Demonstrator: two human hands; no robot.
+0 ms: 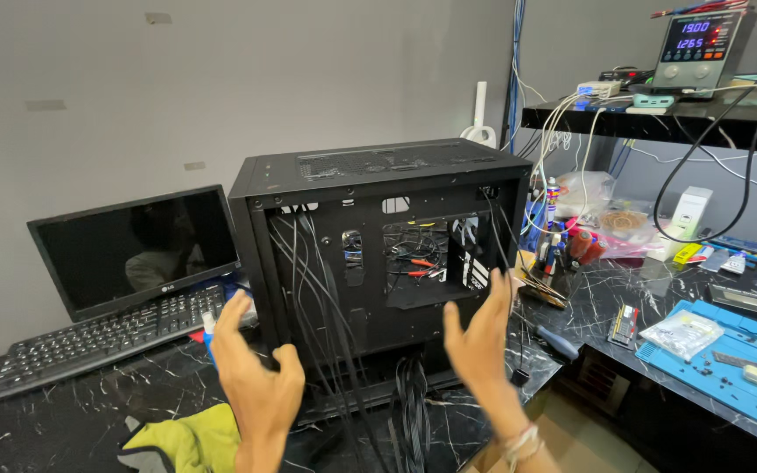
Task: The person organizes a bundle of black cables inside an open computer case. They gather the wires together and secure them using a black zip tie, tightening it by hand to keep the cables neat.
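Black cables (326, 289) hang inside the open case (378, 175). The left hand (251, 368) and right hand (479, 337) hover spread open, holding nothing.

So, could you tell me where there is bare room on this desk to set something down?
Bare marble shows between the keyboard and the yellow cloth, and between the computer case and the blue mat. The back right corner under the shelf is crowded, and cables spill in front of the case.
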